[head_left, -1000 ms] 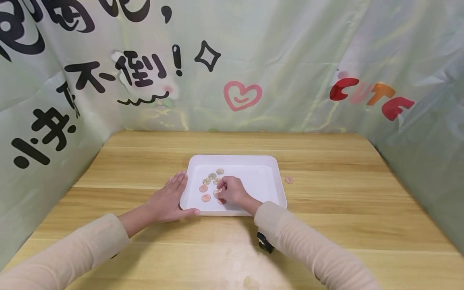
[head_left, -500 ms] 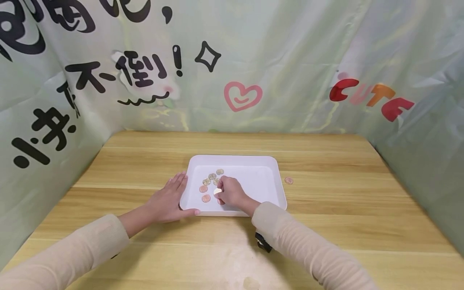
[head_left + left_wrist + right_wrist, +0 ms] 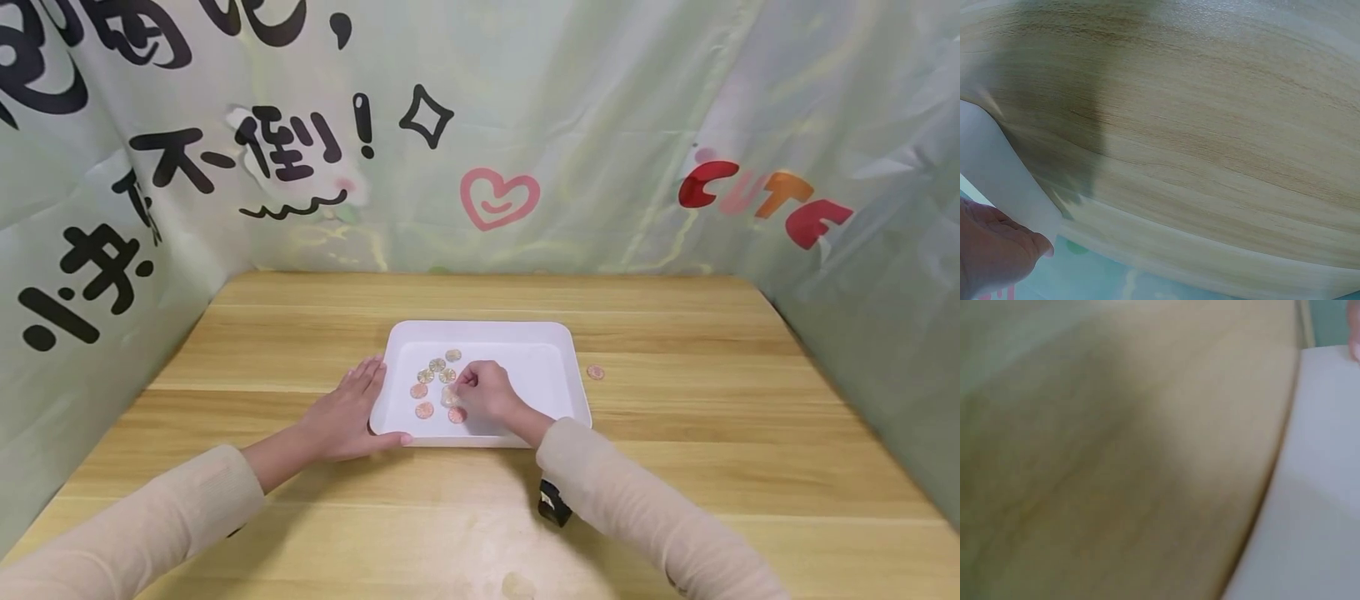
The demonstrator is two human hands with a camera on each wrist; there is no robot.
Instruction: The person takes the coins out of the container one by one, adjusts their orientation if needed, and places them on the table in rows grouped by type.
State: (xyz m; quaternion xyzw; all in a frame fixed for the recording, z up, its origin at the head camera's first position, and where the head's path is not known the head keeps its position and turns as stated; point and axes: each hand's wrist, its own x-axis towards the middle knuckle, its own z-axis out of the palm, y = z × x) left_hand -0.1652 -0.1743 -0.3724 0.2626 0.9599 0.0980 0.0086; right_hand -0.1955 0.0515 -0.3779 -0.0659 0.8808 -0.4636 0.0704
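Note:
A white tray (image 3: 525, 350) lies on the table, with several gold-coloured coins (image 3: 437, 365) and copper-coloured coins (image 3: 424, 410) spread over its left half. My left hand (image 3: 341, 417) rests against the tray's left side, fingers straight and thumb along the front corner; its thumb side (image 3: 1004, 247) shows in the left wrist view. Over the tray, my right hand (image 3: 489, 392) has its fingers curled and thumb near the index finger, with no coin visible between them. Just left of those fingertips lies a gold-coloured coin (image 3: 448, 397). Only a sliver of the right hand appears in the right wrist view.
One copper-coloured coin (image 3: 596, 372) lies on the wooden table (image 3: 675, 417) just right of the tray. A printed cloth (image 3: 600, 125) hangs behind and along both sides of the table.
My right hand has let go of the gold-coloured coin and shifted slightly right. The copper-coloured coin below it is now fully in view. My left hand stays at the tray.

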